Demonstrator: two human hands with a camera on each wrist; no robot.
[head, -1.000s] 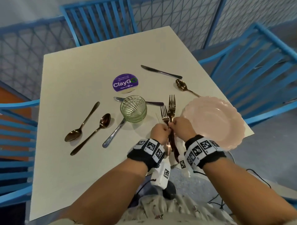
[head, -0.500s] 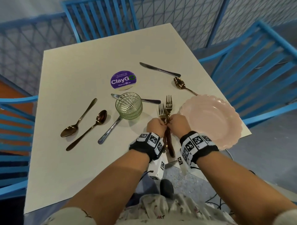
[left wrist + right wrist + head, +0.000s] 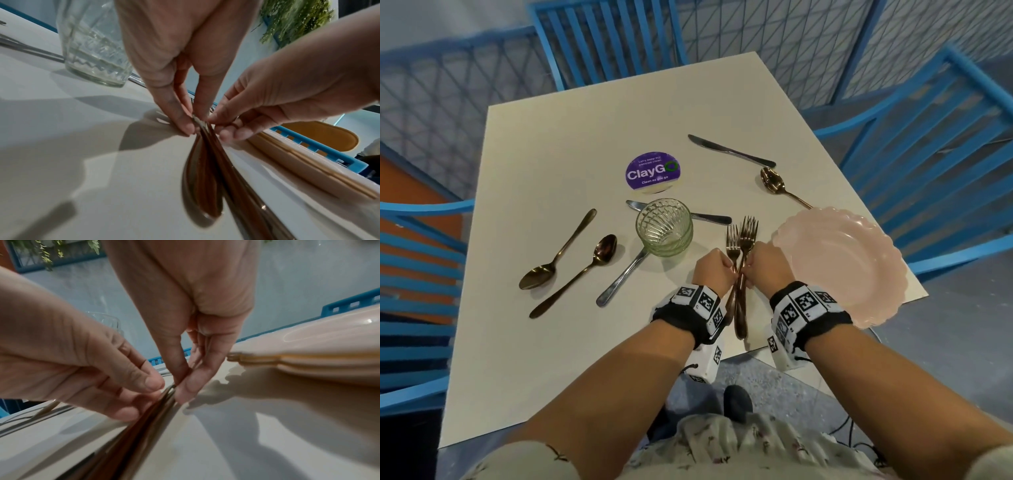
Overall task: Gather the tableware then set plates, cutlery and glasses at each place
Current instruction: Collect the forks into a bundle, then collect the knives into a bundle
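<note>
A bundle of copper forks point(image 3: 741, 240) lies near the table's front edge, tines pointing away from me. My left hand point(image 3: 714, 270) and right hand point(image 3: 765, 265) both pinch the fork handles point(image 3: 207, 146) from either side, fingertips almost meeting. A stack of pink scalloped plates point(image 3: 842, 263) sits just right of the hands, overhanging the table corner. A ribbed glass point(image 3: 664, 231) stands just left of the forks. Three copper spoons point(image 3: 571, 274) and three silver knives point(image 3: 729, 150) lie scattered on the white table point(image 3: 551, 154).
A round purple ClayGo sticker point(image 3: 652, 173) marks the table's middle. Blue slatted chairs stand at the far side point(image 3: 602, 37), the right point(image 3: 935, 137) and the left point(image 3: 414, 260). The plates point(image 3: 318, 353) hang past the table's front right corner.
Both hands stay pinched on the fork handles at the same spot. The head view has shifted slightly; nothing on the table has visibly moved.
</note>
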